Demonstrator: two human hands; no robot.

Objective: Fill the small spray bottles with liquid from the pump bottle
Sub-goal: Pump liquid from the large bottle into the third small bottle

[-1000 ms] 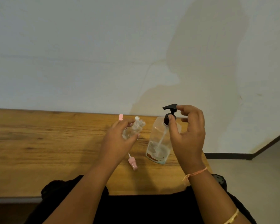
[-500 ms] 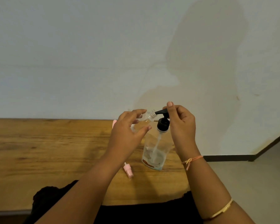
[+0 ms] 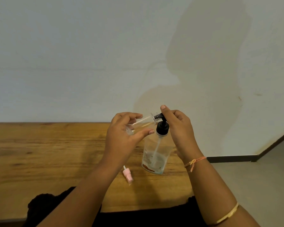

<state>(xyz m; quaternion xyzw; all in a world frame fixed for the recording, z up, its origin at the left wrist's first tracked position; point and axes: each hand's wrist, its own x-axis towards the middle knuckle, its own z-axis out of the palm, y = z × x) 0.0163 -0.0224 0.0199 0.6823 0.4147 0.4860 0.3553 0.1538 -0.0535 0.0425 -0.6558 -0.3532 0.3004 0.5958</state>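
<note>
Head view: the pump bottle [image 3: 154, 158] stands on the wooden table [image 3: 39, 153]. Just left of its black pump top [image 3: 161, 127], the left hand [image 3: 121, 135] holds a small spray bottle [image 3: 142, 123] tipped on its side, thumb and fingers curled round it, its open mouth at the nozzle. The right hand [image 3: 179, 128] grips the pump top from the right, one fingertip on top. A pink spray cap [image 3: 127, 175] lies left of the pump bottle's base.
</note>
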